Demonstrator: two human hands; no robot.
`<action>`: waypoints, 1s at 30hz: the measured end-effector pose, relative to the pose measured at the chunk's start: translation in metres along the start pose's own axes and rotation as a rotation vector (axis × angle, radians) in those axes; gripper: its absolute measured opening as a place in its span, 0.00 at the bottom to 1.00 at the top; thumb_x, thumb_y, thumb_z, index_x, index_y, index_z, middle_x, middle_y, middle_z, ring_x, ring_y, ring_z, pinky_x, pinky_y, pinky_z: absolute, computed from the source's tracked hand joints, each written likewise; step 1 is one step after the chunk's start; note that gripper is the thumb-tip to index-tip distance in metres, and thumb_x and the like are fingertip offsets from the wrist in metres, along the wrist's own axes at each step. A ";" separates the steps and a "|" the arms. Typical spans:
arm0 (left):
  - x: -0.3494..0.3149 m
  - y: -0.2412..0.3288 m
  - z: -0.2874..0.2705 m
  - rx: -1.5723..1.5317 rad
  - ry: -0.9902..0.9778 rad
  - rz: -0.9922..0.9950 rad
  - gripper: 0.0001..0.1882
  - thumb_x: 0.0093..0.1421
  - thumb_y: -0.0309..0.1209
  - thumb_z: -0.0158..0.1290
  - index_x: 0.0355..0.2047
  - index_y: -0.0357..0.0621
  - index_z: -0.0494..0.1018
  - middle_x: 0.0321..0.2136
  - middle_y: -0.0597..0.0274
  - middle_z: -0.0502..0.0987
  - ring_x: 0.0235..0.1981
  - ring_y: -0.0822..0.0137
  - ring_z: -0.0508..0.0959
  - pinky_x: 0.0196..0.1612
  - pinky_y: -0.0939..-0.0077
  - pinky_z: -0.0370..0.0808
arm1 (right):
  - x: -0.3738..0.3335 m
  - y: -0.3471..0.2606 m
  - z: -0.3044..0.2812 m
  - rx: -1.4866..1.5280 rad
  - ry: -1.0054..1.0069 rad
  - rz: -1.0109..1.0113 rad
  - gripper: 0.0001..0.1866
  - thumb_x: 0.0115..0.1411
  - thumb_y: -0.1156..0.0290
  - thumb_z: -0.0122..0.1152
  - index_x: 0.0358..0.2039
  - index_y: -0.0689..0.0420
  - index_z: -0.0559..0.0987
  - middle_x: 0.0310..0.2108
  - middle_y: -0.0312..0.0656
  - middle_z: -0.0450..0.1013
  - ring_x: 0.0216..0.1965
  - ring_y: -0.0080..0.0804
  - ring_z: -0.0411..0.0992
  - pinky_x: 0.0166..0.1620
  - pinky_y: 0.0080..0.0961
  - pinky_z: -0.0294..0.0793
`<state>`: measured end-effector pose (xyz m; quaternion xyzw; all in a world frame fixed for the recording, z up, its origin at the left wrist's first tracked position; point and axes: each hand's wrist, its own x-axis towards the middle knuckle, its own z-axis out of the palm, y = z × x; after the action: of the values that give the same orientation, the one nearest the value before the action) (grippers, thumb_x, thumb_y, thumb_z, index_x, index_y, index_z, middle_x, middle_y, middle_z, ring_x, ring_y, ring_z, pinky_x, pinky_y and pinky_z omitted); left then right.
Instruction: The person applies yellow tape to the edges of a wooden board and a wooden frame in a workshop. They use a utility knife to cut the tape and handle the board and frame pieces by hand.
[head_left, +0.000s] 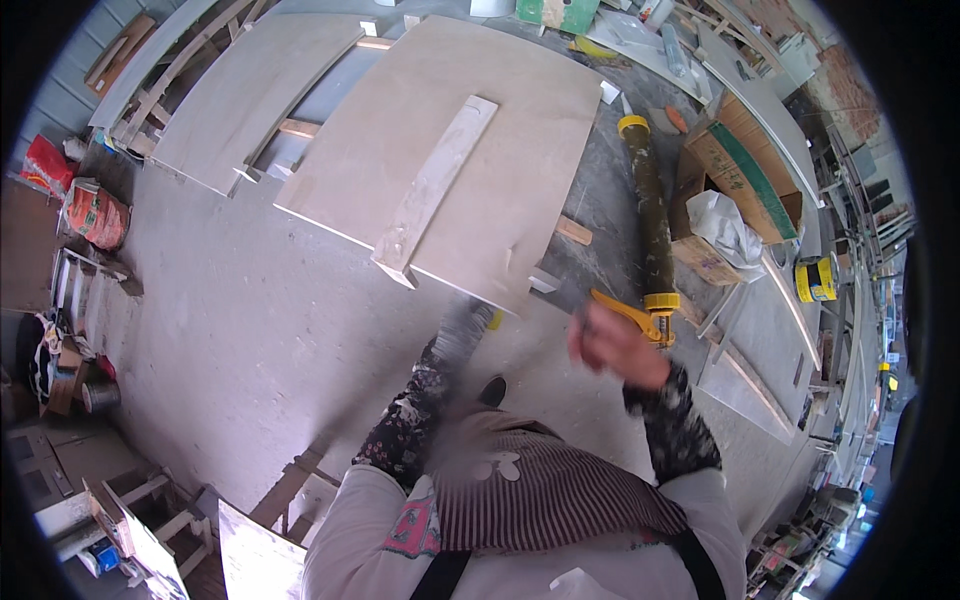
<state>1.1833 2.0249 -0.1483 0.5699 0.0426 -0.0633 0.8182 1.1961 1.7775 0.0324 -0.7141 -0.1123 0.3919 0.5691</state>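
Note:
A large beige panel (490,150) lies on supports in front of me, with a narrow whitish strip (440,175) across its top. My left hand (472,316) is at the panel's near edge; its fingers are mostly hidden there, beside a small yellow patch (495,319). To the right of that corner, my right hand (615,345) is smeared by motion, its fingers curled round what looks like a putty knife (556,302), blade toward the corner. Close beyond this hand lies a caulking gun (648,200) with a yellow handle and a dark barrel.
Another beige panel (255,95) rests at the left. An open cardboard box (700,255) with white plastic stands at the right, near a yellow tub (816,279). An orange sack (96,215) sits far left. Wooden frames (285,490) stand behind me at the lower left.

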 end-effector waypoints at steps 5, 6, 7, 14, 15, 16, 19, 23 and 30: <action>-0.001 -0.025 -0.010 0.339 0.076 0.125 0.12 0.65 0.26 0.52 0.48 0.37 0.72 0.41 0.62 0.77 0.42 0.70 0.75 0.46 0.74 0.74 | -0.022 0.076 0.047 -0.317 0.160 0.182 0.10 0.66 0.69 0.48 0.39 0.62 0.73 0.30 0.46 0.72 0.36 0.39 0.72 0.41 0.32 0.71; -0.002 -0.030 -0.012 0.332 0.078 0.184 0.12 0.65 0.26 0.52 0.48 0.37 0.72 0.42 0.62 0.77 0.42 0.70 0.75 0.47 0.74 0.74 | -0.013 0.088 0.050 -0.333 0.237 0.017 0.10 0.66 0.68 0.49 0.39 0.62 0.73 0.31 0.48 0.72 0.36 0.43 0.72 0.41 0.34 0.71; -0.004 -0.034 -0.014 0.279 0.098 0.135 0.12 0.65 0.25 0.52 0.48 0.37 0.72 0.42 0.62 0.77 0.43 0.71 0.75 0.47 0.74 0.74 | -0.003 0.099 0.055 -0.360 0.324 -0.080 0.10 0.66 0.68 0.49 0.39 0.62 0.73 0.32 0.51 0.72 0.37 0.46 0.72 0.42 0.36 0.71; 0.002 -0.039 -0.008 -0.041 0.171 0.201 0.11 0.64 0.25 0.52 0.47 0.37 0.73 0.41 0.61 0.77 0.40 0.70 0.75 0.43 0.73 0.74 | 0.042 0.109 0.062 -0.474 0.429 -0.204 0.11 0.66 0.67 0.51 0.40 0.62 0.72 0.35 0.55 0.73 0.40 0.55 0.71 0.42 0.42 0.70; 0.002 -0.035 -0.007 -0.038 0.200 0.128 0.11 0.64 0.26 0.53 0.47 0.37 0.73 0.40 0.60 0.77 0.39 0.70 0.75 0.43 0.73 0.74 | 0.045 0.109 0.062 -0.467 0.433 -0.193 0.11 0.66 0.67 0.51 0.40 0.62 0.72 0.34 0.55 0.73 0.39 0.55 0.71 0.42 0.42 0.70; 0.002 -0.030 -0.007 0.117 0.163 0.182 0.12 0.64 0.26 0.53 0.46 0.37 0.73 0.39 0.59 0.77 0.38 0.69 0.75 0.42 0.72 0.74 | 0.048 0.109 0.063 -0.461 0.435 -0.182 0.11 0.66 0.67 0.51 0.40 0.62 0.71 0.34 0.56 0.73 0.39 0.56 0.71 0.41 0.43 0.70; 0.000 -0.015 -0.008 0.549 0.129 0.092 0.11 0.62 0.26 0.54 0.45 0.36 0.73 0.36 0.57 0.78 0.36 0.67 0.76 0.40 0.70 0.75 | 0.046 0.114 0.064 -0.475 0.421 -0.148 0.11 0.66 0.66 0.51 0.41 0.62 0.71 0.33 0.56 0.73 0.38 0.57 0.72 0.40 0.44 0.70; 0.001 -0.014 -0.009 0.628 0.150 0.133 0.10 0.62 0.26 0.54 0.43 0.36 0.73 0.33 0.57 0.77 0.34 0.67 0.76 0.38 0.69 0.75 | 0.040 0.119 0.060 -0.476 0.378 -0.020 0.12 0.66 0.65 0.51 0.41 0.62 0.71 0.34 0.57 0.74 0.38 0.58 0.72 0.40 0.45 0.70; 0.005 -0.035 -0.021 0.639 0.149 0.039 0.10 0.62 0.26 0.54 0.43 0.35 0.73 0.32 0.60 0.77 0.35 0.67 0.76 0.40 0.70 0.75 | 0.072 0.117 0.067 -0.423 0.454 -0.208 0.12 0.66 0.65 0.52 0.41 0.62 0.71 0.34 0.57 0.73 0.38 0.57 0.72 0.41 0.44 0.71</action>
<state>1.1828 2.0321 -0.1892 0.8016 0.0693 -0.0159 0.5936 1.1649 1.8311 -0.1071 -0.8702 -0.1338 0.1307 0.4557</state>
